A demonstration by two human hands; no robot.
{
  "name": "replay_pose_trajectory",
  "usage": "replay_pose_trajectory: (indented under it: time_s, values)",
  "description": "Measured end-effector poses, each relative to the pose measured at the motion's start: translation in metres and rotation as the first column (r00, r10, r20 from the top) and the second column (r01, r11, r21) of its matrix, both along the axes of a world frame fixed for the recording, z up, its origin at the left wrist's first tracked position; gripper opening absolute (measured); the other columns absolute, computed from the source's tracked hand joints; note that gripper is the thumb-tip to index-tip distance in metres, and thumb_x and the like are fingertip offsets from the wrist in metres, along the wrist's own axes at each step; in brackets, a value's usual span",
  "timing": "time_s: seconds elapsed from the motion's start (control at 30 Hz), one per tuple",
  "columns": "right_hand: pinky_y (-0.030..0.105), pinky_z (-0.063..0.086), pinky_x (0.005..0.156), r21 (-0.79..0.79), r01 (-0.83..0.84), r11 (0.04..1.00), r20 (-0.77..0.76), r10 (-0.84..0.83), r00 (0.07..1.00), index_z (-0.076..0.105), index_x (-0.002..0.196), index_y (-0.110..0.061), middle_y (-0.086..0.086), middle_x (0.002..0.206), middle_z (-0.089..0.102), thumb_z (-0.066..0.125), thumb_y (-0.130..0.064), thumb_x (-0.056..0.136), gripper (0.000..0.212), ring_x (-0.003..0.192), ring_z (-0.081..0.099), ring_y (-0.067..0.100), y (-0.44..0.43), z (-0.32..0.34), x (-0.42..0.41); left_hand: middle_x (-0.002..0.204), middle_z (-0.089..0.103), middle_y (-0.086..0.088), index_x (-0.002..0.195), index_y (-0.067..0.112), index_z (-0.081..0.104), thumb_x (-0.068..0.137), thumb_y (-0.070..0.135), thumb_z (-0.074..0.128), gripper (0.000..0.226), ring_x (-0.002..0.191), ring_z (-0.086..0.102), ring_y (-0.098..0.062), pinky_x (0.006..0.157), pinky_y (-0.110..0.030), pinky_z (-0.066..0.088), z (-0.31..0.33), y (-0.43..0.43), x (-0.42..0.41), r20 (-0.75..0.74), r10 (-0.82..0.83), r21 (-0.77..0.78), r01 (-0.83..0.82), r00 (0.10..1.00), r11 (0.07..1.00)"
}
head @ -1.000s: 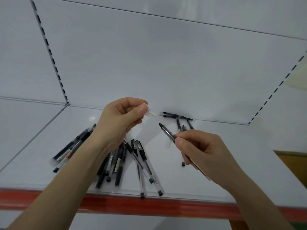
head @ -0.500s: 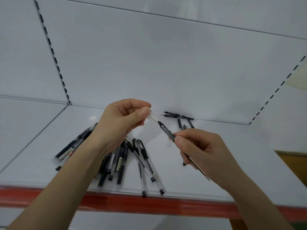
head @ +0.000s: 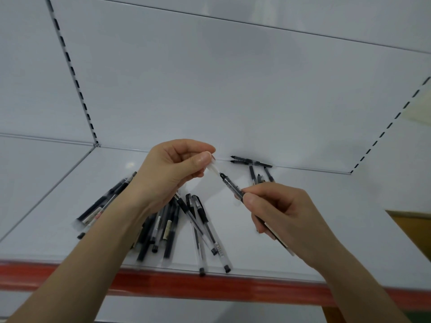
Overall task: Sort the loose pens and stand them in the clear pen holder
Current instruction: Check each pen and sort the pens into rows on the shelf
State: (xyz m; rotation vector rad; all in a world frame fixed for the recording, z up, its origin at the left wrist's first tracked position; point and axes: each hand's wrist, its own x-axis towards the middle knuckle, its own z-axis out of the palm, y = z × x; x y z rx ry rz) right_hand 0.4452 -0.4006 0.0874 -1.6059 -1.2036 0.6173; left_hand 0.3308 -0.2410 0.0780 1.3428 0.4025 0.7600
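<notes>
Head-worn view, close above shelf (head: 303, 206)

White shelf (head: 349, 217) with a red front edge (head: 210, 287), loose pens (head: 166, 226) lying fanned in a heap near the front, two tips reaching that edge, smaller cluster of pens (head: 250, 162) lying against the back panel (head: 233, 89)

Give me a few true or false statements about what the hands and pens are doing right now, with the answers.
1. The right hand grips a black pen. True.
2. The left hand holds nothing. False: it pinches a clear cap.
3. The pen's tip is at the cap's mouth. True.
4. All other pens stand in a clear holder. False: no holder is in view; loose pens lie flat on the shelf, and pens at the back lie flat too.
</notes>
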Motion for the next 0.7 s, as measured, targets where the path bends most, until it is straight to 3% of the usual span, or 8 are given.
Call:
replay_pose_trajectory:
  time_s: [0.2,0.3,0.4,0.57,0.7]
  values:
    - [0.048,0.042,0.05,0.005,0.013,1.0,0.009,-0.013,1.0,0.067,0.071,-0.02,-0.003,0.043,0.049,0.055,-0.014,0.087,0.021,0.04,0.036,0.011,0.0,0.0013,-0.0008,0.064,0.065,-0.002,0.072,0.015,0.075,0.064,0.016,0.063,0.014,0.053,0.057,-0.005,0.057,-0.014,0.05,-0.0015,-0.0013,0.0012,0.028,-0.007,-0.035,0.008,1.0,0.999]
    - [0.052,0.043,0.051,0.008,0.019,1.0,0.014,-0.019,1.0,0.067,0.07,-0.021,-0.004,0.043,0.049,0.055,-0.014,0.087,0.022,0.04,0.036,0.01,0.0004,0.0015,-0.0006,0.063,0.066,-0.001,0.075,0.013,0.072,0.065,0.014,0.062,0.014,0.052,0.057,-0.004,0.057,-0.014,0.051,-0.0016,-0.0015,0.0022,0.036,-0.004,-0.059,0.007,0.999,0.998]
    - [0.047,0.042,0.049,0.023,0.023,0.999,0.027,-0.024,0.999,0.067,0.072,-0.022,-0.004,0.042,0.049,0.055,-0.013,0.088,0.022,0.04,0.036,0.01,0.0009,0.001,0.0001,0.063,0.066,0.0,0.072,0.013,0.074,0.066,0.015,0.061,0.014,0.052,0.057,-0.004,0.056,-0.014,0.051,-0.0016,-0.0012,0.003,0.044,0.0,-0.076,0.004,0.999,0.997]
    - [0.024,0.034,0.043,0.03,0.027,0.999,0.008,-0.027,1.0,0.068,0.074,-0.021,-0.003,0.043,0.05,0.055,-0.017,0.086,0.019,0.039,0.036,0.011,0.0012,-0.0006,0.0029,0.063,0.067,0.001,0.07,0.015,0.075,0.065,0.015,0.062,0.014,0.051,0.056,-0.004,0.057,-0.013,0.051,-0.001,-0.002,0.0041,0.052,0.002,-0.08,0.002,0.999,0.997]
    - [0.019,0.032,0.041,0.04,0.026,0.999,-0.005,-0.026,1.0,0.068,0.075,-0.018,-0.003,0.043,0.049,0.055,-0.015,0.086,0.017,0.039,0.035,0.009,0.0012,-0.0013,0.0034,0.063,0.066,0.0,0.071,0.013,0.074,0.065,0.016,0.062,0.014,0.051,0.055,-0.004,0.056,-0.014,0.051,-0.0004,-0.0008,0.005,0.069,0.03,-0.102,-0.023,0.997,0.995]
